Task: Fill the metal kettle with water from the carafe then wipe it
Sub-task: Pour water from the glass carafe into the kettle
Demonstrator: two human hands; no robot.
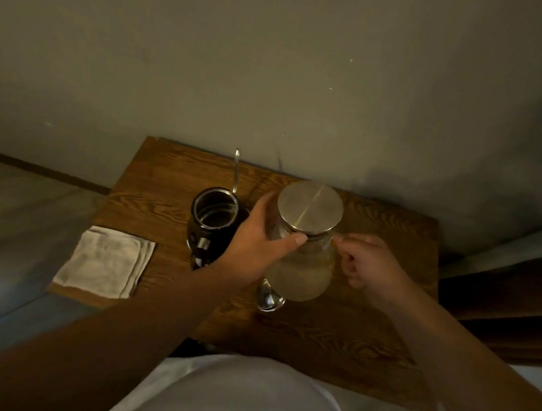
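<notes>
On the wooden table (pixel 331 335), both hands grip the upright carafe (pixel 301 265).

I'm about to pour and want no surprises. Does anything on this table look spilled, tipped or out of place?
Nothing looks spilled or tipped. The kettle stands open and upright, the folded cloth overhangs the table corner slightly, and a small metal piece, perhaps the kettle's lid, lies in front of the carafe. The dim light could hide small drips.

Carafe (pixel 301 262) handle hidden behind right hand (pixel 370 271); kettle (pixel 213 221) right side behind left hand (pixel 257 241).
</notes>
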